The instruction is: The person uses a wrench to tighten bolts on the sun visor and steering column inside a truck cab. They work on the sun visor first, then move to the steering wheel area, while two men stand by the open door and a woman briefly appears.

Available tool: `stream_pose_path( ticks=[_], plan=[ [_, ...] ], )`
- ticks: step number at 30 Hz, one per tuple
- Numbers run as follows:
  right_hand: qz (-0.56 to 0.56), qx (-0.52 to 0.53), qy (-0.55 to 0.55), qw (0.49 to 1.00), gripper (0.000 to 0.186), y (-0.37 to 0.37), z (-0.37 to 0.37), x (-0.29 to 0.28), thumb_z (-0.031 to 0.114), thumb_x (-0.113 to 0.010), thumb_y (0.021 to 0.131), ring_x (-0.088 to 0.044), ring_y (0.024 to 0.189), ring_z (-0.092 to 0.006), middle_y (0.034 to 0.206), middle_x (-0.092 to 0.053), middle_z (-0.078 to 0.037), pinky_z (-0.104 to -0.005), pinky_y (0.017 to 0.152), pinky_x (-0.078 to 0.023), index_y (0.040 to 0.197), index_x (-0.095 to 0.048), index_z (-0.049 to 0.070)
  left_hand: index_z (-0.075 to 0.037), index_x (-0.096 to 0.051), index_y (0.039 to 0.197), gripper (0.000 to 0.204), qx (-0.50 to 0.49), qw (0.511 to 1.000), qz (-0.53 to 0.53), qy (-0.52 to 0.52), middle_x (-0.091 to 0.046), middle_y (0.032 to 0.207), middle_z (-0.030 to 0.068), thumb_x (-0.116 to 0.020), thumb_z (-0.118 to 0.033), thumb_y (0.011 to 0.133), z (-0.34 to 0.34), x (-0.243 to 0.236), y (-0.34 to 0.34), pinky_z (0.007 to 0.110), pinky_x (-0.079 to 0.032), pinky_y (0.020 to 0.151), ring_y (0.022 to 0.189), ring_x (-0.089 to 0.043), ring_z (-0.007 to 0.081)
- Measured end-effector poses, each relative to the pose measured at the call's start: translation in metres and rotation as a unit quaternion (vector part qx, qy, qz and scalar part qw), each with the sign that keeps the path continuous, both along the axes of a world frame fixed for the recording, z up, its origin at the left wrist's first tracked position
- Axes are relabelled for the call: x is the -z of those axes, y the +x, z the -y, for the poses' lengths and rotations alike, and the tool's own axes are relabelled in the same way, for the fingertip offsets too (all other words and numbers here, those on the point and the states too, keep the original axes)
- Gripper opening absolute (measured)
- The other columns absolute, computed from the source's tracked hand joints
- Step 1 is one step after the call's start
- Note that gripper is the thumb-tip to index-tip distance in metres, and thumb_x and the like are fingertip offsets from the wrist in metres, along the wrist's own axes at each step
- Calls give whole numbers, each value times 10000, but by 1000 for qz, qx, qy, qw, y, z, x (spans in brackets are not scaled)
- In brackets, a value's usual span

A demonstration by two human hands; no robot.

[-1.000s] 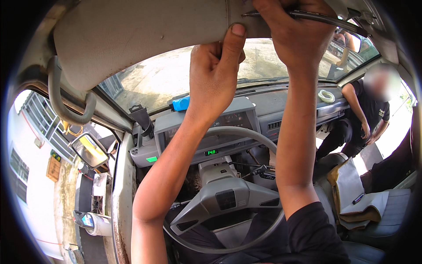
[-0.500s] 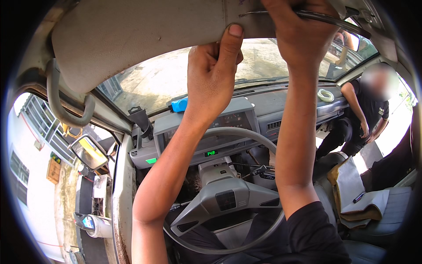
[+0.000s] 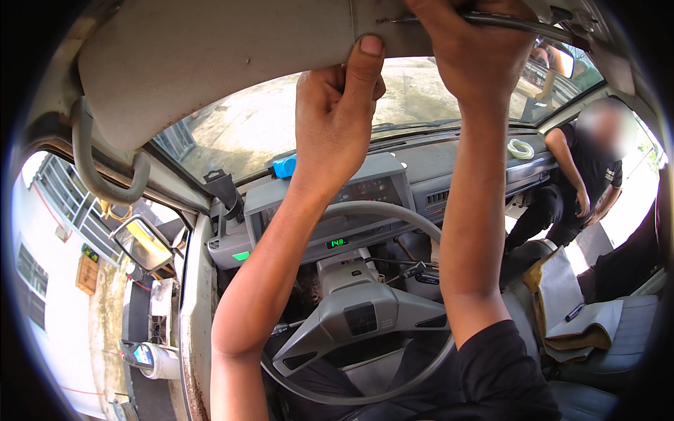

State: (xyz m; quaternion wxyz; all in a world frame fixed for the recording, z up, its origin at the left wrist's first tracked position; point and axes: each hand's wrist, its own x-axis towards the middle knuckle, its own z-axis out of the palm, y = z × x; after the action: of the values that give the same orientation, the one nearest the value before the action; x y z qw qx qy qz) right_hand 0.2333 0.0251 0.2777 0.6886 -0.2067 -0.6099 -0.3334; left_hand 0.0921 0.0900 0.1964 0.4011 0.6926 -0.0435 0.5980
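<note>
Above the windscreen a worn grey sun visor stretches across the top of the view, with a vertical line near its middle. My left hand is closed on its lower edge, thumb flat on the near face and fingers curled behind. To the right, my right hand is raised and closed around a dark slender rod. A thin, brownish pointed end sticks out left of that hand, against the visor's face. The upper part of the right hand is cut off by the top of the picture.
Below my arms are the steering wheel and instrument cluster. A blue object and a coiled pale hose lie on the dashboard. A person sits at the open right side. Papers with a pen rest on the seat.
The view has shifted slightly, so the visor and both hands appear a little further up and left. Both hands keep their hold.
</note>
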Motion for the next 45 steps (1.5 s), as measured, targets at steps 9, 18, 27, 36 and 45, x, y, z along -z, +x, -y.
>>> stream_pose_path(
  ticks=[9,18,27,36,45],
  plan=[
    [-18,-6,-26,999,487,-8,4,1,19,-824,1002,-355,599,-29,644,-434,80,-286,524,-286,707,-452,126,-87,-614,791,627,3,1000,-3,-9,-468,606,-52,-618,-545,1219,0,1,-1,310,-296,539,568,-396,50],
    [-20,-67,-40,997,487,-4,1,2,30,-834,1007,-368,583,-29,637,-448,69,-273,512,-295,707,-462,123,-87,-618,792,631,6,1000,-7,-12,-487,617,-46,-612,-551,1220,1,1,0,301,-303,537,568,-409,50],
    [13,-67,-20,997,492,-2,-4,0,40,-844,1007,-405,586,-27,636,-461,68,-271,512,-328,701,-469,126,-139,-496,733,674,0,1000,3,-10,-371,665,-77,-625,-612,1195,4,1,2,297,-204,534,573,-272,50],
    [-21,-42,-31,998,484,-5,-4,3,32,-839,991,-378,586,-35,636,-457,69,-273,522,-304,695,-466,121,-143,-483,727,678,4,1000,4,-18,-368,659,-80,-606,-607,1206,5,0,2,298,-191,532,566,-265,49],
    [-21,14,-15,1000,493,-4,1,4,8,-840,968,-371,575,-43,612,-436,53,-283,512,-295,673,-459,113,-139,-477,719,685,1,1000,-6,-23,-360,661,-80,-602,-602,1208,6,0,0,300,-183,536,571,-259,49]
  ],
)
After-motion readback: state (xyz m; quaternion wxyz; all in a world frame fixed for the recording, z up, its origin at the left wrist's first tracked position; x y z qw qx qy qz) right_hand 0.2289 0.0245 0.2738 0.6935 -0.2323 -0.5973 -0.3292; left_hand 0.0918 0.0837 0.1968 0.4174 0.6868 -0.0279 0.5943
